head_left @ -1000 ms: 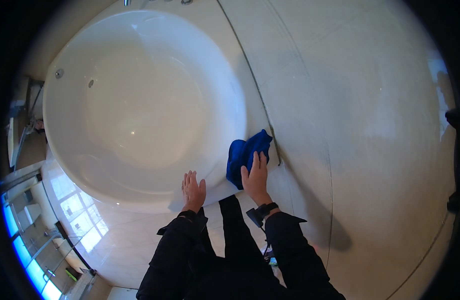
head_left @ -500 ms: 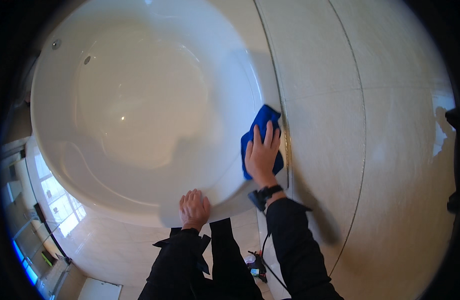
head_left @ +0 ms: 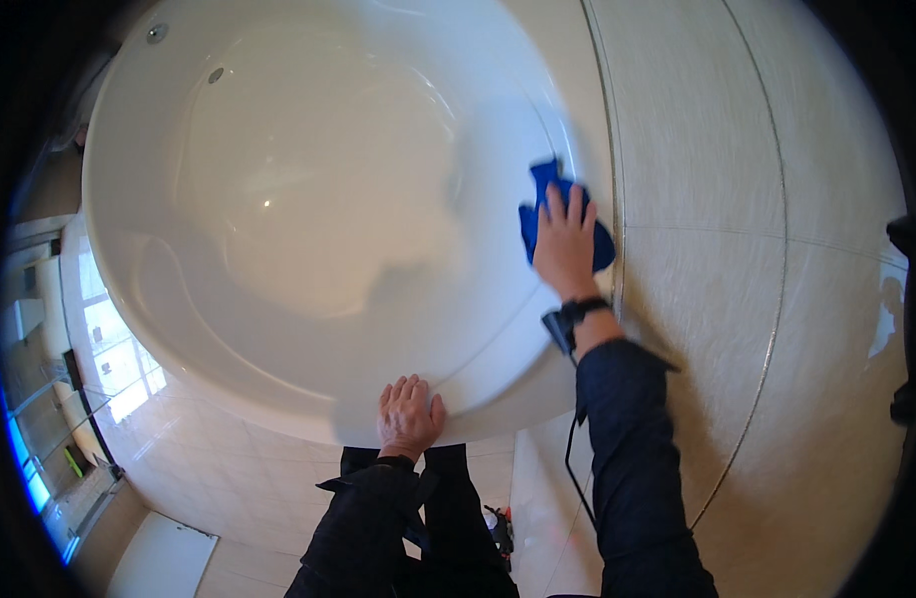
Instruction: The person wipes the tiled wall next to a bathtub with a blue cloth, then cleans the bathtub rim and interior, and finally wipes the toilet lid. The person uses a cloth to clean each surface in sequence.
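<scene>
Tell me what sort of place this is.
Most likely a bathroom: a large, rounded white bathtub fills much of the view, with a small metal drain fitting inside it and big pale tiles alongside.

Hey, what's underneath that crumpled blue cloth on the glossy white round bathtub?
The cloth lies on the bathtub's right-hand edge, and white surface shows around it. The bare right hand covers its middle. Whatever lies directly beneath is hidden.
</scene>
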The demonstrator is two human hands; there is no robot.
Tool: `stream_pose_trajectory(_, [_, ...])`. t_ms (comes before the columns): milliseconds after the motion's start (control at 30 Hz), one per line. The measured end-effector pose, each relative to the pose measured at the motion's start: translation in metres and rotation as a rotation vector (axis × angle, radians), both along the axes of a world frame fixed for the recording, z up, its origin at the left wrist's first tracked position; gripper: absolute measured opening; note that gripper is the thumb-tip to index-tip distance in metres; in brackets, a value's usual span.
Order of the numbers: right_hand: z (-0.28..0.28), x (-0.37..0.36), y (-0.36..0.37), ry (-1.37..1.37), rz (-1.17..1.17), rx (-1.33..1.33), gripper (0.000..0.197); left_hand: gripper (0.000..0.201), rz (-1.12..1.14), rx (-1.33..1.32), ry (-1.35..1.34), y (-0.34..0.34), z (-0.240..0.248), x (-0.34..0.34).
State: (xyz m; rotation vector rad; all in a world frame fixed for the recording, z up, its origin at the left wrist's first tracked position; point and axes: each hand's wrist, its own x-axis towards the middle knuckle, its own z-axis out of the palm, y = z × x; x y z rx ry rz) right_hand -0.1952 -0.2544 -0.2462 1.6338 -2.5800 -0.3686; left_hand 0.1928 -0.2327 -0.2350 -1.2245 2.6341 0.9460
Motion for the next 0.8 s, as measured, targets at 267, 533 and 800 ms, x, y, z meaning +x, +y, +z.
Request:
stream_pose_trajectory(267, [0.009, 0.218, 0.072, -0.65, 0.113, 0.259, 0.032, 0.035, 0.016, 0.019, -0.006, -0.001, -0.006, -0.004])
stream_pose_trajectory(533, [0.01, 0.125, 0.065, -0.247, 0.085, 0.087, 0.037, 0.033, 0.035, -0.009, 0.024, 0.001, -0.009, 0.002])
stream_pose_trajectory(800, [0.005, -0.059, -0.02, 0.078, -0.118, -0.125, 0.066, 0.031, 0.015, -0.021, 0.043, -0.002, -0.008, -0.003])
